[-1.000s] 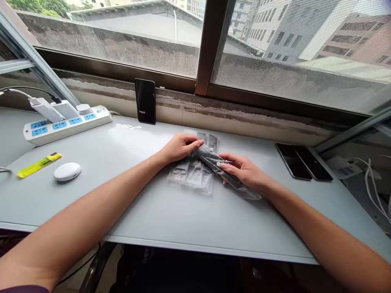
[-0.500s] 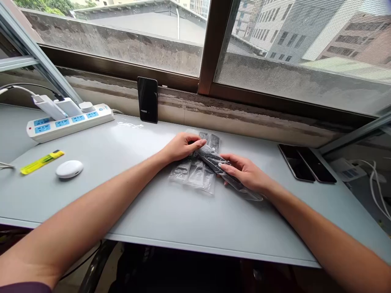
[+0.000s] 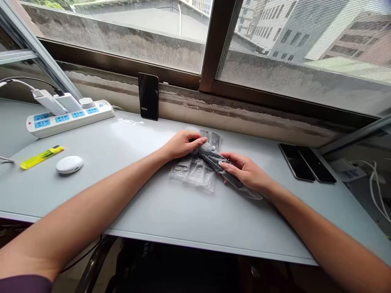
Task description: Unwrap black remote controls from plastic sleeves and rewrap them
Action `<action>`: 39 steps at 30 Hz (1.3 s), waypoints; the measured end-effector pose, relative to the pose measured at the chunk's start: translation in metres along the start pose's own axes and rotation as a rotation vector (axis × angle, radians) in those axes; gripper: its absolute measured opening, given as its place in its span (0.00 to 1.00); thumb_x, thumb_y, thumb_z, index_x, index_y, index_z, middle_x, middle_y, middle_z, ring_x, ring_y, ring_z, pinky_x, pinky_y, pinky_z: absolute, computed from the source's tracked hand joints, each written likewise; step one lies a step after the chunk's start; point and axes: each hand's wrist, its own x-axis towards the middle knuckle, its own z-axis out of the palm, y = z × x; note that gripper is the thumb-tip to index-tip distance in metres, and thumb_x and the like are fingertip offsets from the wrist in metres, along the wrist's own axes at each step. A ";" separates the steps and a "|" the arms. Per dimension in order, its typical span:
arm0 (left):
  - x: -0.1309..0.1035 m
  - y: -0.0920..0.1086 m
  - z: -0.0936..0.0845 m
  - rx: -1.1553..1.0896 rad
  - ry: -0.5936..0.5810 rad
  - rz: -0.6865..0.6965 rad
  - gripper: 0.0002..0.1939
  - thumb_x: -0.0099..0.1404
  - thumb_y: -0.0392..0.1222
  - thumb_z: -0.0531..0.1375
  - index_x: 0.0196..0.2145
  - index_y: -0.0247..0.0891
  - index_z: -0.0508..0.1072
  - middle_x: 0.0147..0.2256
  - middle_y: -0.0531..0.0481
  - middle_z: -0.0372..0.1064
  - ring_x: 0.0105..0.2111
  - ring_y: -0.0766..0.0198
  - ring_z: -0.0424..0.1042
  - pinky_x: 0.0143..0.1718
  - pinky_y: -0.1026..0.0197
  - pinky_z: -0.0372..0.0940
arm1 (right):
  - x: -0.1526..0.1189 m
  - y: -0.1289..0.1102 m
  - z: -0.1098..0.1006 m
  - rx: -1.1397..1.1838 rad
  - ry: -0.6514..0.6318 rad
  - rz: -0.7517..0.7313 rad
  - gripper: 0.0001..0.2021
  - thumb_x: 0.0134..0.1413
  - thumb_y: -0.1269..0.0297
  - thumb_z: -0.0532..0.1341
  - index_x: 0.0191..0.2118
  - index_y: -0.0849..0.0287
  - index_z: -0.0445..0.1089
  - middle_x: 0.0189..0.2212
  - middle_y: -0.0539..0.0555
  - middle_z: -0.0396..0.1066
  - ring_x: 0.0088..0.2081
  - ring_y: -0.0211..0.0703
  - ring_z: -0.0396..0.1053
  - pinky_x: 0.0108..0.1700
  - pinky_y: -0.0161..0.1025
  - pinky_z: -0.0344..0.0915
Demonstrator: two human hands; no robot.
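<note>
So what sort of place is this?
Probably a desk spot in a home or small office, though I can't tell which: a grey desk beneath a window, with a power strip and a propped-up phone on it.

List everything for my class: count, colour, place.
flat desk: one, grey, centre
glass window: one, brown-framed, behind
long power strip: one, white, left
plugs: three, white, in strip
slim packet: one, yellow, left
oval case: one, white, left
upright phone: one, black, back
flat phones: two, black, right
metal bars: several, grey, sides
thin cables: several, white/black, sides
plastic packets: about four, dark, centre, one held
sleeve: one, purple, lower left
left hand: one, bare, centre
right hand: one, bare, centre
</note>
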 end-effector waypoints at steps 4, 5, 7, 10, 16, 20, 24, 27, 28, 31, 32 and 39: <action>0.000 0.000 0.000 0.002 -0.005 -0.003 0.27 0.78 0.62 0.59 0.27 0.41 0.61 0.27 0.55 0.51 0.30 0.63 0.54 0.34 0.57 0.51 | 0.000 -0.002 0.001 -0.006 0.009 0.001 0.23 0.72 0.49 0.70 0.65 0.54 0.78 0.52 0.57 0.82 0.38 0.45 0.79 0.40 0.43 0.83; 0.000 0.000 0.000 0.001 -0.005 -0.001 0.27 0.78 0.62 0.59 0.27 0.41 0.61 0.27 0.55 0.51 0.30 0.63 0.54 0.34 0.57 0.51 | 0.000 -0.002 0.001 -0.006 0.009 0.003 0.23 0.72 0.49 0.70 0.65 0.54 0.77 0.52 0.57 0.82 0.38 0.45 0.79 0.40 0.44 0.83; 0.000 0.000 0.000 -0.001 -0.004 0.003 0.28 0.78 0.62 0.59 0.27 0.41 0.61 0.27 0.55 0.52 0.30 0.63 0.54 0.34 0.58 0.51 | 0.000 -0.001 0.001 -0.004 0.008 0.010 0.24 0.71 0.48 0.71 0.65 0.54 0.77 0.51 0.57 0.82 0.38 0.46 0.79 0.40 0.44 0.83; 0.000 0.000 0.000 -0.002 -0.002 0.006 0.28 0.78 0.62 0.59 0.27 0.41 0.61 0.27 0.55 0.51 0.30 0.63 0.54 0.33 0.58 0.51 | 0.000 0.000 0.001 0.001 0.006 0.014 0.25 0.71 0.48 0.71 0.66 0.54 0.77 0.50 0.57 0.83 0.38 0.45 0.79 0.41 0.44 0.84; 0.000 0.002 0.000 0.007 -0.002 0.007 0.28 0.78 0.63 0.59 0.27 0.41 0.61 0.27 0.55 0.52 0.30 0.63 0.55 0.33 0.58 0.51 | 0.000 0.000 0.002 0.016 -0.001 0.003 0.24 0.72 0.49 0.71 0.65 0.54 0.77 0.49 0.56 0.83 0.38 0.45 0.79 0.41 0.44 0.83; 0.000 0.002 -0.001 0.017 -0.001 0.006 0.28 0.78 0.64 0.59 0.27 0.41 0.62 0.26 0.55 0.53 0.30 0.63 0.55 0.33 0.58 0.52 | 0.000 0.000 0.001 0.018 0.007 0.006 0.24 0.72 0.50 0.71 0.66 0.54 0.76 0.48 0.55 0.83 0.36 0.45 0.79 0.41 0.44 0.83; 0.000 0.003 -0.001 0.025 -0.003 0.004 0.28 0.78 0.64 0.59 0.27 0.41 0.62 0.27 0.55 0.53 0.30 0.63 0.55 0.34 0.58 0.52 | 0.000 0.003 0.000 0.028 0.009 0.010 0.25 0.72 0.50 0.71 0.67 0.54 0.76 0.45 0.54 0.83 0.35 0.45 0.80 0.42 0.45 0.83; 0.000 0.003 -0.001 0.021 -0.004 0.003 0.28 0.78 0.64 0.59 0.28 0.41 0.62 0.27 0.55 0.53 0.31 0.63 0.55 0.34 0.58 0.52 | 0.000 0.003 -0.001 0.025 0.006 0.015 0.24 0.72 0.49 0.71 0.66 0.53 0.76 0.45 0.54 0.83 0.35 0.46 0.80 0.42 0.45 0.82; 0.000 0.002 -0.001 0.020 -0.004 0.002 0.28 0.78 0.64 0.59 0.28 0.41 0.62 0.27 0.55 0.53 0.31 0.63 0.55 0.34 0.58 0.52 | 0.000 0.003 -0.001 0.020 0.004 0.018 0.24 0.73 0.49 0.71 0.66 0.53 0.76 0.46 0.54 0.83 0.35 0.45 0.81 0.42 0.45 0.82; 0.000 0.001 -0.001 0.017 -0.002 0.001 0.28 0.78 0.64 0.59 0.28 0.41 0.62 0.27 0.55 0.53 0.31 0.63 0.55 0.34 0.58 0.52 | -0.001 0.001 -0.001 -0.003 0.000 0.010 0.24 0.74 0.49 0.69 0.67 0.53 0.76 0.46 0.54 0.84 0.35 0.45 0.81 0.42 0.44 0.80; 0.001 0.001 -0.001 0.017 -0.002 0.000 0.28 0.78 0.64 0.59 0.28 0.41 0.63 0.27 0.55 0.53 0.31 0.63 0.55 0.34 0.58 0.53 | -0.001 0.000 -0.001 -0.012 -0.003 0.003 0.24 0.74 0.49 0.69 0.67 0.53 0.76 0.46 0.54 0.84 0.35 0.46 0.81 0.42 0.44 0.80; 0.001 0.001 -0.001 0.024 -0.001 -0.005 0.28 0.78 0.64 0.59 0.28 0.41 0.64 0.27 0.54 0.55 0.31 0.63 0.56 0.34 0.58 0.53 | -0.001 0.002 -0.001 -0.017 -0.023 -0.017 0.24 0.75 0.48 0.69 0.68 0.52 0.75 0.48 0.55 0.84 0.37 0.48 0.81 0.44 0.45 0.81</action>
